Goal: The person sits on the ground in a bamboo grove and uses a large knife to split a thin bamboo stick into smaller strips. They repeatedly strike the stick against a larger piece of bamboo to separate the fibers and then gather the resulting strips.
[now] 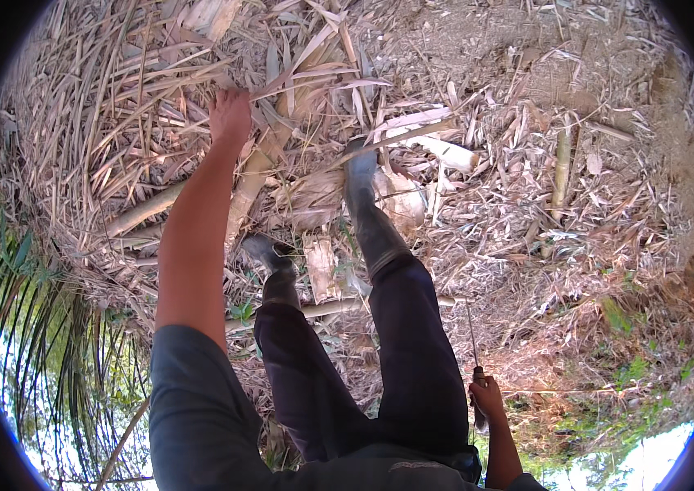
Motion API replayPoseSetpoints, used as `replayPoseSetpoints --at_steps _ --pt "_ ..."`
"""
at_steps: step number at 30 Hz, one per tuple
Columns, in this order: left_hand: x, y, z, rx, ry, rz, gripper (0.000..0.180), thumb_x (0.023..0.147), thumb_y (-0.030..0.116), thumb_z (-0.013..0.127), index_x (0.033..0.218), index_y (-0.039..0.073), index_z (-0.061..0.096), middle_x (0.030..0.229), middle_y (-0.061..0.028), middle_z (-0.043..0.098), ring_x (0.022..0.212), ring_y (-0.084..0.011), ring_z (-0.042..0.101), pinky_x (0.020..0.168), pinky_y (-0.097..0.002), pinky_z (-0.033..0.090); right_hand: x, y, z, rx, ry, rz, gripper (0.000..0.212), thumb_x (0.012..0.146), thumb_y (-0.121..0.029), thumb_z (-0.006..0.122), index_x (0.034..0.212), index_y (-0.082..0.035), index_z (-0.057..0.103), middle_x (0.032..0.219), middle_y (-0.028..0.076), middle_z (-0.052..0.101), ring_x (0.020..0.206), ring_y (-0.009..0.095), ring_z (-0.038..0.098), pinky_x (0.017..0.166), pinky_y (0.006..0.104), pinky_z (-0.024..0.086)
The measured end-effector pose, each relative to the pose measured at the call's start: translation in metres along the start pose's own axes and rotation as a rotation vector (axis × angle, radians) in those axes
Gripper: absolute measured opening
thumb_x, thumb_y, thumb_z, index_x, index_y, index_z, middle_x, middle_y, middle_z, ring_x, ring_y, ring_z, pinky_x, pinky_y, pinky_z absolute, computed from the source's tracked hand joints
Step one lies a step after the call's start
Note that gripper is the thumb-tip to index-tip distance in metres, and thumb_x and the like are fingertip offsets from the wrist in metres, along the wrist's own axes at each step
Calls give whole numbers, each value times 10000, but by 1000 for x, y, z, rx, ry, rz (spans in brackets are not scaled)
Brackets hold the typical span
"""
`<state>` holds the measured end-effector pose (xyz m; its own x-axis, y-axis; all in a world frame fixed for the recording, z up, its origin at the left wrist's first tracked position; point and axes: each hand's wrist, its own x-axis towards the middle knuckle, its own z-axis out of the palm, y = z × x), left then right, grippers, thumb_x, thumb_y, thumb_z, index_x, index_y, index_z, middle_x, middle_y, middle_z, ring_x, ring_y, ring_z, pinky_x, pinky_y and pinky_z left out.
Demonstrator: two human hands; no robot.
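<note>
My left hand (pixel 230 117) reaches far forward into the litter, fingers curled down around dry leaves (pixel 273 87). What else lies under those fingers is hidden. Just beside it, a thick pale brown stalk (pixel 255 176) runs down toward my boots. Low on the right, my right hand (pixel 488 398) is closed round the dark handle of a knife (pixel 473 340). Its long, thin blade points forward, away from me, apart from the left hand.
My dark boots (pixel 363 184) stand among dry leaves and cut pieces. A pale cut log (pixel 445 152) and a thin stick (pixel 404 136) lie by the forward boot. Another stalk (pixel 146 209) lies left, a short upright-looking one (pixel 562 168) right. Green fronds (pixel 44 344) hang at left.
</note>
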<state>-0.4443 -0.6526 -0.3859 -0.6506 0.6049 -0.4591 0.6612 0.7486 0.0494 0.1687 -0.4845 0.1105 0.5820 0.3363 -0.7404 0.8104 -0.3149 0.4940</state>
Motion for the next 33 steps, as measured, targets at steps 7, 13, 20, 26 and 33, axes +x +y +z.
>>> replayPoseSetpoints --at_steps 7,13,20,26,33 --pt "-39 -18 -68 -491 126 55 197 976 224 539 1133 110 573 825 -184 675 756 -427 647 658 -518 504 4 7 23 -254 -34 -94 567 777 -383 743 1162 7 599 1057 257 678 1026 385 666 898 460 513" --pt "-116 -22 -138 -926 124 -50 260 982 277 580 1118 56 599 595 -92 557 467 -229 527 467 -380 458 -26 -22 37 -118 34 -277 523 809 -397 727 1142 -7 625 1004 259 682 894 382 688 797 475 539" --pt "-274 24 -320 -1795 -347 -252 383 1006 155 463 1375 66 516 624 -1 457 450 -98 404 393 -263 409 -21 32 79 108 419 -721 322 809 -264 703 958 5 607 653 129 610 554 240 631 532 407 487" --pt "-421 43 -459 -2034 -592 -225 413 1049 200 415 1454 125 439 581 24 357 410 -81 317 360 -248 288 -155 -5 60 436 578 -921 361 702 -206 679 1001 -28 582 770 196 640 736 393 649 703 480 504" --pt "-603 58 -555 -1792 -392 107 366 1034 154 384 1382 89 479 583 26 331 394 -78 264 357 -247 245 -330 19 69 633 771 -1477 318 691 -212 718 923 -36 592 709 174 630 712 381 643 673 462 499"
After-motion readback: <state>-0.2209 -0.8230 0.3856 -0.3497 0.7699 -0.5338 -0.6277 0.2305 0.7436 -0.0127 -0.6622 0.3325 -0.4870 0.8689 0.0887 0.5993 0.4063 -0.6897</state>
